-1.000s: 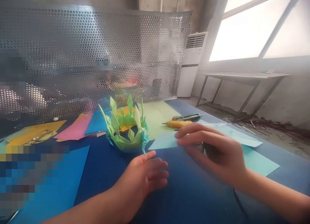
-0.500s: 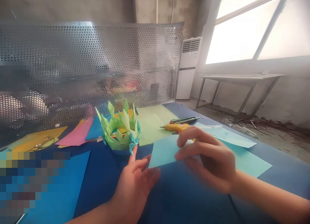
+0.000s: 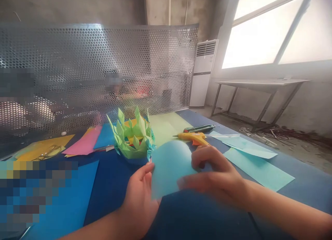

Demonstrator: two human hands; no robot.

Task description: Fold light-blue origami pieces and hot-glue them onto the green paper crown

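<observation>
A light blue sheet of paper [image 3: 171, 171] is held up between both hands and bows upward in the middle. My left hand [image 3: 142, 195] grips its left edge, with the fingers partly hidden behind the sheet. On the right edge, my right hand [image 3: 218, 174] pinches the paper, slightly blurred. Just beyond my left fingertips stands a green folded-paper ring with pointed petals [image 3: 133, 148], with a small blue folded piece on its right side. An orange-yellow glue gun [image 3: 194, 137] lies behind my right hand.
A cutter [image 3: 199, 128] lies past the glue gun. Light blue sheets [image 3: 261, 167] are on the right, pink [image 3: 84, 142] and yellow paper [image 3: 48, 146] on the left. A perforated metal screen [image 3: 166, 53] stands behind the blue table [image 3: 111, 184].
The light blue sheet has bent from flat into a curve and turned more toward the camera. My left hand now grips its edge. My right hand has moved slightly lower.
</observation>
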